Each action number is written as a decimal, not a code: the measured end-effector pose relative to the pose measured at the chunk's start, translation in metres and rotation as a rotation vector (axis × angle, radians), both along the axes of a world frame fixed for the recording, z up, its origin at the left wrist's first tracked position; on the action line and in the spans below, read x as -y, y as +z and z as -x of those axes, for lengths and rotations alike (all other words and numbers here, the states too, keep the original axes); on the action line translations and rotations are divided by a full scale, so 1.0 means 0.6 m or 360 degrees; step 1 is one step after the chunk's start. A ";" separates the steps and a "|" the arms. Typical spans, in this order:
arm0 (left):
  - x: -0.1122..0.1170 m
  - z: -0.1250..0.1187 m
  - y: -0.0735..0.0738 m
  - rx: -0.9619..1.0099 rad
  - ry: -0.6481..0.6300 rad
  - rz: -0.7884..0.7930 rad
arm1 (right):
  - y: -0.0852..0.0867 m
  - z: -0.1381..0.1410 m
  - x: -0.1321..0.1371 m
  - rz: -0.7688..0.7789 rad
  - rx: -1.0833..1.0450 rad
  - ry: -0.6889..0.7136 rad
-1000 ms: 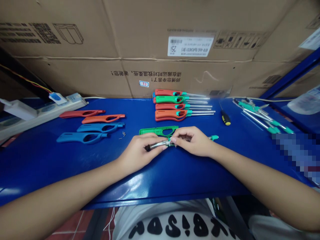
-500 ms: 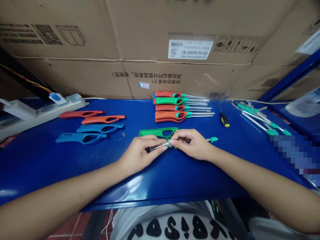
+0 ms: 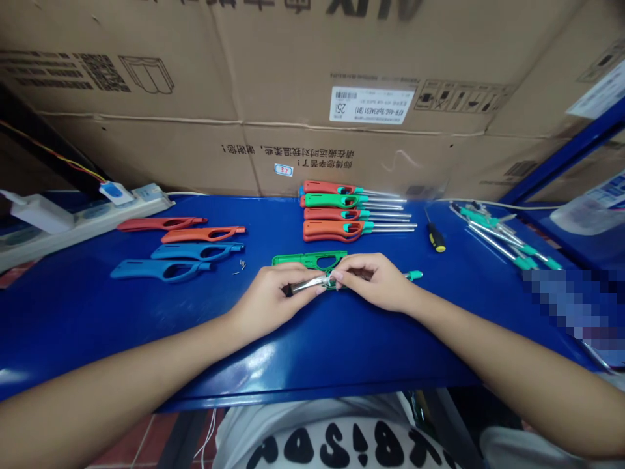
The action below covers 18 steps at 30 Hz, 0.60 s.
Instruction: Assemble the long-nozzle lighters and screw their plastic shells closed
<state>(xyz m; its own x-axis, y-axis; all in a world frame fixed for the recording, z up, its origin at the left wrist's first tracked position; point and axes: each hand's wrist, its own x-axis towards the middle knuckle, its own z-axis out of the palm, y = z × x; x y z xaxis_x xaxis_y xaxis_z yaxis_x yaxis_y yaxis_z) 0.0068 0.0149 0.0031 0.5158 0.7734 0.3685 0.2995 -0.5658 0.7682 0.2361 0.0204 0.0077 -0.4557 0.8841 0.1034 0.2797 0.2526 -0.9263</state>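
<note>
My left hand (image 3: 271, 294) grips a slim lighter fuel tank (image 3: 307, 284), dark at its near end and shiny along its side. Its tip points right, where the fingertips of my right hand (image 3: 374, 280) pinch small parts that I cannot make out. From behind that hand a teal nozzle tip (image 3: 415, 275) sticks out to the right. Just beyond my fingers lies a green lighter shell half (image 3: 293, 258), its hollow inside facing up. More green plastic shows under the fingertips, partly hidden.
Blue and red-orange shell halves (image 3: 161, 269) lie left, near several small screws (image 3: 241, 264). Long-nosed lighters (image 3: 334, 230) are stacked at the back. A screwdriver (image 3: 435, 238) and metal tube assemblies (image 3: 493, 244) lie right. A power strip (image 3: 83, 225) runs along the left; a cardboard box (image 3: 273, 98) stands behind.
Both hands stay almost where they were. The tank looks slightly turned in my left fingers, with a brighter side showing. The view has tilted up a little.
</note>
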 end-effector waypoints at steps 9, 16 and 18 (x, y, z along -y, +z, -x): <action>-0.002 0.003 -0.002 -0.0024 0.0006 -0.0027 | -0.003 -0.006 -0.004 0.0100 0.0013 0.0045; -0.005 0.001 -0.005 0.0002 -0.0034 -0.0014 | 0.002 -0.001 0.001 0.0112 -0.0015 0.0026; -0.005 0.000 -0.007 0.0007 -0.0041 -0.0016 | 0.002 0.001 0.002 0.0105 -0.0022 0.0023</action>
<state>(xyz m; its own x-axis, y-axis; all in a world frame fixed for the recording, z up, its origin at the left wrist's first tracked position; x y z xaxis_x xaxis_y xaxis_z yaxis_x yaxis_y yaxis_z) 0.0066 0.0178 -0.0010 0.5335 0.7563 0.3786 0.2813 -0.5808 0.7639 0.2357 0.0191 0.0090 -0.4673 0.8826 0.0515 0.2637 0.1947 -0.9448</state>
